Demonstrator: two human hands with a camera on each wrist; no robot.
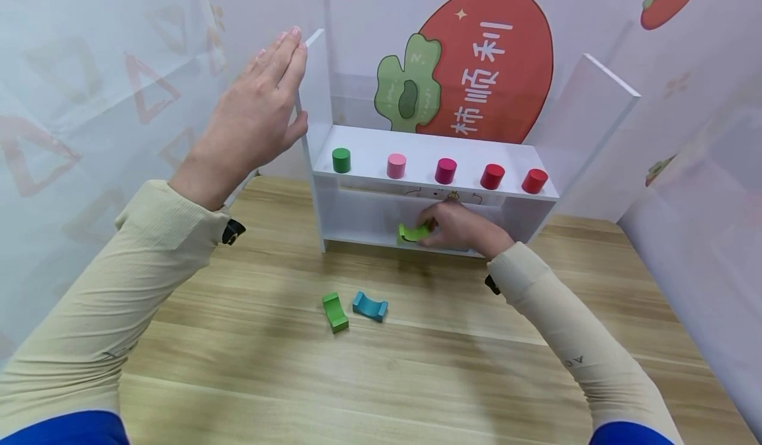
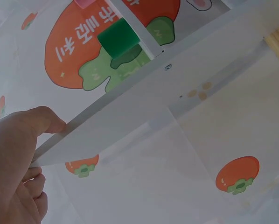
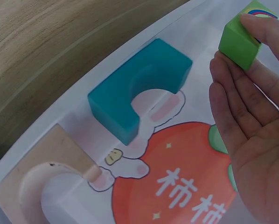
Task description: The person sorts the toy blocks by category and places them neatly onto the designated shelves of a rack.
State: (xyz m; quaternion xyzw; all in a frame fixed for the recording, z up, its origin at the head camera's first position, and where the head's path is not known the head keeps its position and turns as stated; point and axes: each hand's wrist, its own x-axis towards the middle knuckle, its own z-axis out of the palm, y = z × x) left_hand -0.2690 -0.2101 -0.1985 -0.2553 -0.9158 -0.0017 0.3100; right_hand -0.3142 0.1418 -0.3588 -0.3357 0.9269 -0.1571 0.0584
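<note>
My left hand [image 1: 256, 108] grips the upper part of the left side panel [image 2: 125, 123] of a white shelf [image 1: 369, 139]; in the left wrist view the thumb lies on one side and the fingers on the other. At the lower level, my right hand [image 1: 455, 225] pinches a light green arch block [image 3: 240, 44] between thumb and fingers. Beside it in the right wrist view, a teal arch block [image 3: 139, 84] and a plain wooden arch block [image 3: 46, 161] lie on the lower board. The right hand mostly hides both in the head view.
Along the upper board stand a green cylinder [image 1: 341, 160], a pink one [image 1: 396, 166], a magenta one [image 1: 446, 171] and two red cylinders [image 1: 492, 176]. On the wooden table [image 1: 387, 379] lie a green arch block [image 1: 335, 313] and a blue arch block [image 1: 370, 307].
</note>
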